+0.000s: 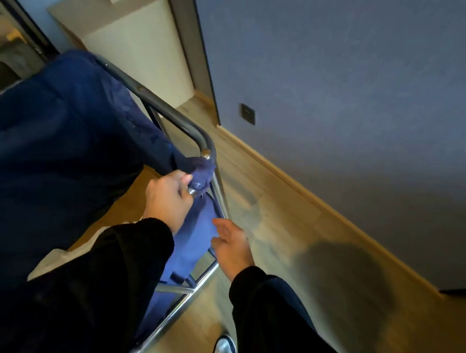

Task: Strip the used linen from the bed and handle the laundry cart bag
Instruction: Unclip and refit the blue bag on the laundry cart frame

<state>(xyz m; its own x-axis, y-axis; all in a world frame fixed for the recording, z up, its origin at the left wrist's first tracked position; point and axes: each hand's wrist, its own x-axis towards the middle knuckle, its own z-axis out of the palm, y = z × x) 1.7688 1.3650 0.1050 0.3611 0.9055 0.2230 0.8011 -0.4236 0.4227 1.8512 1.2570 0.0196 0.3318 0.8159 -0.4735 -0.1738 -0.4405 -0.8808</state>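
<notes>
A dark blue laundry cart bag (56, 133) hangs in a metal tube cart frame (174, 117) at the left of the view. My left hand (167, 198) grips the bag's corner fabric at the frame's corner post, just below a shiny bolt (206, 153). My right hand (231, 244) hovers with relaxed fingers beside the bag's lower blue panel (199, 230), holding nothing. Both arms wear black sleeves. No bed or linen shows in this view.
A grey wall (352, 88) with a dark socket plate (247, 114) runs along the right above a wooden skirting board. A pale cabinet (132, 34) with an orange-topped box stands behind the cart. Wood floor (291, 241) lies between cart and wall. My shoe (224, 352) is below.
</notes>
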